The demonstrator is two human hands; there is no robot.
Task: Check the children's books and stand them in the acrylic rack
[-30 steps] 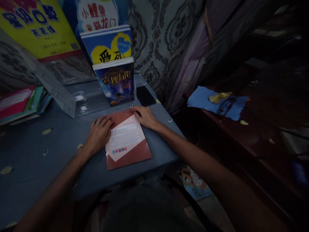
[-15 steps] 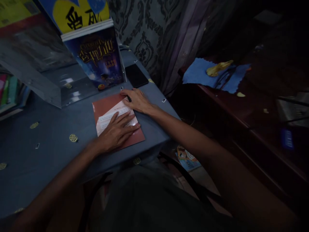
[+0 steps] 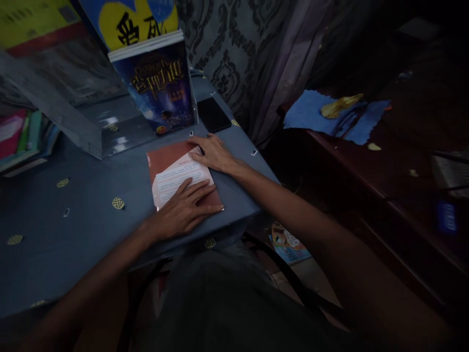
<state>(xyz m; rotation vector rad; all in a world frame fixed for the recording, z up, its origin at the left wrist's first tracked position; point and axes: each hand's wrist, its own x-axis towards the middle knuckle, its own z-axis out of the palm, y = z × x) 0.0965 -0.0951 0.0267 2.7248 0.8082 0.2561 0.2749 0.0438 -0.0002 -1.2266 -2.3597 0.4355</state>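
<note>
A flat reddish-brown booklet point(image 3: 160, 157) lies on the blue tablecloth before me. On top of it is a white printed paper point(image 3: 179, 171), its upper edge running aslant. My left hand point(image 3: 186, 208) rests flat across the lower part of both, fingers stretched toward the right edge. At the upper right corner is my right hand point(image 3: 215, 152), its fingers extended over the booklet's top edge and its thumb on the paper. Whether a corner is pinched there I cannot tell. The left palm hides the booklet's lower left.
Behind the booklet, upright books point(image 3: 161, 93) stand in a clear acrylic holder point(image 3: 91, 139). A dark phone point(image 3: 213, 115) lies near the table's right edge. More books point(image 3: 25, 134) are at the left. On a dark red table point(image 3: 351, 171) sits a blue cloth point(image 3: 308, 112) with a yellowish object.
My left hand has slid down toward the booklet's lower edge, uncovering more printed lines. My right hand keeps its place at the corner. The whole view has shifted slightly.
</note>
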